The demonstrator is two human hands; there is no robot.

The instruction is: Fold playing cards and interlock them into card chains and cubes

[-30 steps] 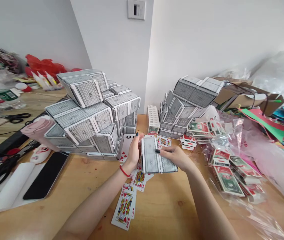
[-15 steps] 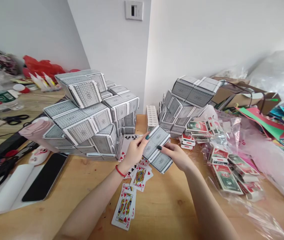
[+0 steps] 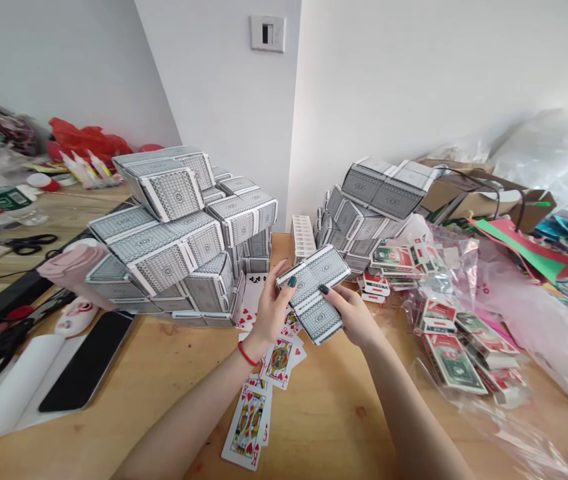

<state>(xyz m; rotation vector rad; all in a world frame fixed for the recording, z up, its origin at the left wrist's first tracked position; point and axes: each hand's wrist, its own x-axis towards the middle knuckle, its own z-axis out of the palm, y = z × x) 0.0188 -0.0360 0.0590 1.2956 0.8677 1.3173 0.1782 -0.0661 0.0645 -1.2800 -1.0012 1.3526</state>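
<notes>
Both hands hold a box made of folded playing cards [image 3: 318, 277], its grey patterned card backs facing up, above the table. My left hand [image 3: 275, 303] grips its left side, thumb on top. My right hand [image 3: 351, 310] closes on its right side, thumb pressed on the upper face; the fingers beneath are hidden. Below lie loose face-up cards, with a jack of hearts [image 3: 280, 361] and a king of hearts [image 3: 248, 423] on top. A large stack of similar card boxes [image 3: 169, 260] rises at left, and another stack [image 3: 384, 190] at right.
Card packs in red and green [image 3: 451, 360] lie on the right among clear plastic wrapping [image 3: 509, 427]. On the left are a black phone [image 3: 87, 363], a white paper roll [image 3: 21, 387] and scissors [image 3: 29, 243]. A white ridged piece [image 3: 303, 235] stands between the stacks.
The card box has turned in my hands, its upper end swinging right. My left hand has shifted slightly left and its fingers have moved round the box's side.
</notes>
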